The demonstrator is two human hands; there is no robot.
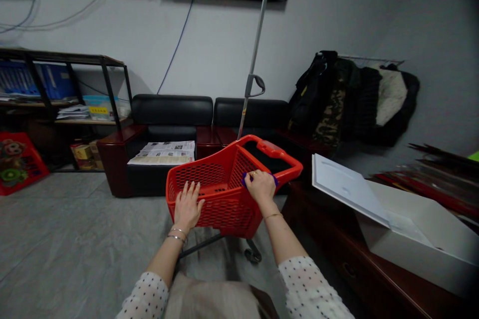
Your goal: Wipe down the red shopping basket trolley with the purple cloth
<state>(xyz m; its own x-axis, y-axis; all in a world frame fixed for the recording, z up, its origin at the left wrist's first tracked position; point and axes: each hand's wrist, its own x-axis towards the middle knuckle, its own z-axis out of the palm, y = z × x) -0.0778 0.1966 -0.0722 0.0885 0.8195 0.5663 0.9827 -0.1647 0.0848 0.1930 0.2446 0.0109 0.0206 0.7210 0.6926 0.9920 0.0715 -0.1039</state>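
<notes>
A red plastic shopping cart [209,174] with a mesh basket stands on small wheels right in front of me. My left hand [188,206] lies flat against the near side of the basket, fingers stretched upward and open. My right hand [259,185] is closed on a small blue cloth [245,178] pressed to the basket's right rim, just below the red handle [272,150].
A black sofa [175,109] with newspapers [164,153] sits behind the cart. A metal pole [253,62] leans there. Coats [344,97] hang at right. A white box [404,224] with an open lid rests on a dark wooden cabinet [337,239]. Shelves [63,89] stand at left.
</notes>
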